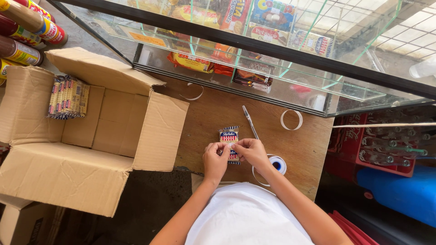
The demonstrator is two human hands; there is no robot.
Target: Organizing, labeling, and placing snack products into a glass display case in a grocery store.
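Your fingers (234, 146) on both hands are pinched together on a small packet of crackers (230, 137), which lies flat on the wooden surface (213, 118) just in front of you. Your left hand (215, 159) clamps the packet's near left edge; your right hand (251, 152) closes on its near right part, with the thumbs meeting over the wrapper. Whether a strip of tape sits under your fingertips, the view does not show.

Just right of your right wrist lies a roll of clear tape (277, 164) on the surface. A pen-like tool (250, 121) rests beyond the packet, and two loose tape loops (291, 120) lie farther out.

Judging from this, you are at work on a single packet, with most of the stock not yet handled. The open cardboard box (91, 131) to your left holds only one stack of the same packets (68, 97) in its far corner; the rest of its bottom shows bare card. Beyond the surface, the glass display case (254, 50) already carries assorted snack packs on its shelves. Sauce bottles (27, 31) lie at the far left.
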